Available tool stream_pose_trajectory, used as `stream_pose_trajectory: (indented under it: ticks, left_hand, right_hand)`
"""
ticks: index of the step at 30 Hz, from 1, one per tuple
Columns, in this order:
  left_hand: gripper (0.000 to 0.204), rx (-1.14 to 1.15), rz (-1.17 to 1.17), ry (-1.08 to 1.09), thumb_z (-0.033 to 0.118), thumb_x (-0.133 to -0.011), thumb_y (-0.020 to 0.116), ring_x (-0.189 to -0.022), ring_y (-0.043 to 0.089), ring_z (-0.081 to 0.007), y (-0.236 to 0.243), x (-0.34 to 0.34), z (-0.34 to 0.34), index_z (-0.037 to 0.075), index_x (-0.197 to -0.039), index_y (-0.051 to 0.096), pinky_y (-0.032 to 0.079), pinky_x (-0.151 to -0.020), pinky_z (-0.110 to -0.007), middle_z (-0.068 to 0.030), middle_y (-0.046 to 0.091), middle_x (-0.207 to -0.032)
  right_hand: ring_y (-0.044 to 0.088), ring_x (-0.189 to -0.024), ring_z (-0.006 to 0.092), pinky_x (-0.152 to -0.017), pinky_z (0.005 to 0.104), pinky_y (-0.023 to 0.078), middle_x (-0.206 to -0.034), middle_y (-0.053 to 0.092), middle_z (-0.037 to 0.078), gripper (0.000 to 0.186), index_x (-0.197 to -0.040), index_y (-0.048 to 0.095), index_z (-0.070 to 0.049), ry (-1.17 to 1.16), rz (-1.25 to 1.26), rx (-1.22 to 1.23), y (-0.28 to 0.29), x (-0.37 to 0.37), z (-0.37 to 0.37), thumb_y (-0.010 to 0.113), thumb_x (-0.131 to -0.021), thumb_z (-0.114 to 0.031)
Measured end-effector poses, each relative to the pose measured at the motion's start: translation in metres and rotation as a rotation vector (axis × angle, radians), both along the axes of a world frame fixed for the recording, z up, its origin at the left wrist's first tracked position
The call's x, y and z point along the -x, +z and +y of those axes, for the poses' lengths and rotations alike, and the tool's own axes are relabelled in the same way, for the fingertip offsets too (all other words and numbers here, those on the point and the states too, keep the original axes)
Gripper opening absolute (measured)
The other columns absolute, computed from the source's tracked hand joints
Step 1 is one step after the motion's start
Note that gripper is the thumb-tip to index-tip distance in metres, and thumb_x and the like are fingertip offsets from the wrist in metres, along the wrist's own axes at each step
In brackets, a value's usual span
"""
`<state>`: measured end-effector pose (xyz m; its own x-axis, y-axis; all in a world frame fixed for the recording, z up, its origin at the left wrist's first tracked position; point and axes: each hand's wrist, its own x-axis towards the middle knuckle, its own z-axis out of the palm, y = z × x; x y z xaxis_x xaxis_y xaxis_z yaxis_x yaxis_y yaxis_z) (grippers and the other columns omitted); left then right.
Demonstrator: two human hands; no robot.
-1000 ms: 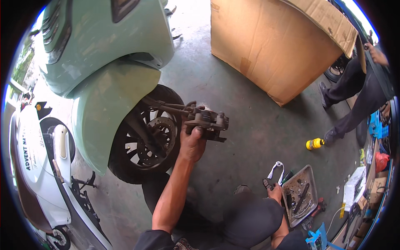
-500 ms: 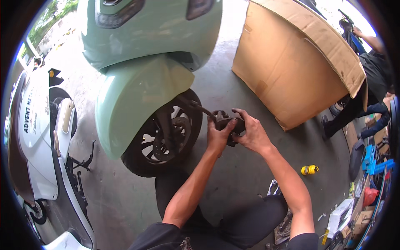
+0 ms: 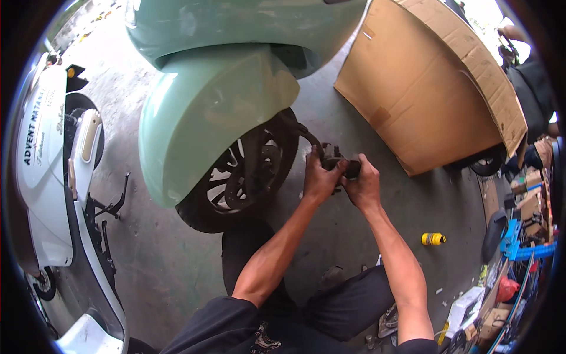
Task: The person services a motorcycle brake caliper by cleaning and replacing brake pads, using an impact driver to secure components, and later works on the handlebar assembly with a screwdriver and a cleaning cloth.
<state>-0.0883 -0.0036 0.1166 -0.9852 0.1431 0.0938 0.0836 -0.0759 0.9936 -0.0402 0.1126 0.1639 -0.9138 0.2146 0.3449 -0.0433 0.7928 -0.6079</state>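
Observation:
My left hand point(image 3: 323, 180) and my right hand point(image 3: 364, 184) both grip a dark brake caliper point(image 3: 351, 168) in front of me, fingers wrapped round it from either side. A dark hose point(image 3: 309, 133) runs from it up toward the wheel. Beside it is the scooter's front wheel point(image 3: 194, 215), with spokes and a disc partly in shadow, under a pale green mudguard point(image 3: 177, 130) and front body panel point(image 3: 236, 26). The caliper's detail is largely hidden by my fingers.
A large cardboard box point(image 3: 407, 88) stands right, a person point(image 3: 527, 88) behind it. A white scooter point(image 3: 44, 177) is left. A yellow bottle point(image 3: 432, 239) lies on the floor point(image 3: 153, 248). Tools and boxes point(image 3: 527, 212) crowd the right edge; a metal tray point(image 3: 386, 321) is half hidden.
My right hand has left the area by the tray and joined my left hand on the caliper, which is turned now. The view has shifted, and the person at right is more hidden.

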Motion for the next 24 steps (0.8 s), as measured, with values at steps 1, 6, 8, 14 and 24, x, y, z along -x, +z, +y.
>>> stream_pose_trajectory:
  ticks: [1, 6, 8, 14, 24]
  left_hand:
    - [0.069, -0.010, 0.004, -0.012, 0.038, -0.077, 0.079, -0.100, 0.059, -0.0215, -0.002, 0.000, 0.001, 0.002, -0.126, 0.046, 0.049, -0.085, -0.034, -0.0112, 0.055, -0.111]
    - [0.065, -0.066, -0.063, -0.015, 0.035, -0.081, 0.075, -0.100, 0.059, -0.0299, -0.006, 0.003, 0.005, -0.001, -0.127, 0.046, 0.049, -0.086, -0.039, -0.0180, 0.052, -0.109]
    - [0.064, -0.031, -0.043, -0.015, 0.036, -0.082, 0.074, -0.100, 0.059, -0.0283, -0.005, 0.004, 0.005, 0.000, -0.127, 0.046, 0.049, -0.085, -0.038, -0.0173, 0.052, -0.109]
    - [0.060, -0.134, -0.069, -0.183, 0.026, -0.080, 0.078, -0.100, 0.057, -0.0189, 0.000, 0.003, -0.003, 0.002, -0.125, 0.045, 0.049, -0.085, -0.032, -0.0096, 0.054, -0.110]
    - [0.060, -0.098, -0.079, -0.167, 0.009, -0.076, 0.068, -0.100, 0.055, -0.0191, -0.007, 0.009, -0.001, 0.002, -0.129, 0.042, 0.048, -0.086, -0.031, -0.0097, 0.052, -0.111]
  right_hand:
    - [0.064, -0.082, 0.0382, -0.069, 0.0419, 0.051, -0.087, 0.064, 0.019, 0.043, -0.095, 0.052, -0.002, -0.011, 0.008, -0.021, -0.001, 0.000, 0.001, 0.080, -0.063, -0.005]
    - [0.064, -0.082, 0.0388, -0.068, 0.0416, 0.051, -0.087, 0.064, 0.019, 0.043, -0.097, 0.052, -0.002, -0.059, -0.009, -0.042, -0.002, 0.002, 0.003, 0.080, -0.064, -0.007]
    - [0.061, -0.088, 0.0419, -0.069, 0.0478, 0.049, -0.092, 0.063, 0.017, 0.043, -0.098, 0.050, -0.004, -0.070, -0.038, -0.030, -0.002, 0.002, 0.004, 0.077, -0.064, -0.004]
    - [0.062, -0.089, 0.0407, -0.072, 0.0478, 0.051, -0.094, 0.064, 0.016, 0.041, -0.099, 0.052, -0.006, -0.079, -0.037, -0.035, -0.003, 0.002, 0.006, 0.076, -0.066, -0.006]
    - [0.063, -0.087, 0.0385, -0.071, 0.0473, 0.052, -0.093, 0.064, 0.014, 0.039, -0.098, 0.052, -0.007, -0.095, -0.014, -0.057, -0.009, 0.004, 0.008, 0.076, -0.067, -0.008]
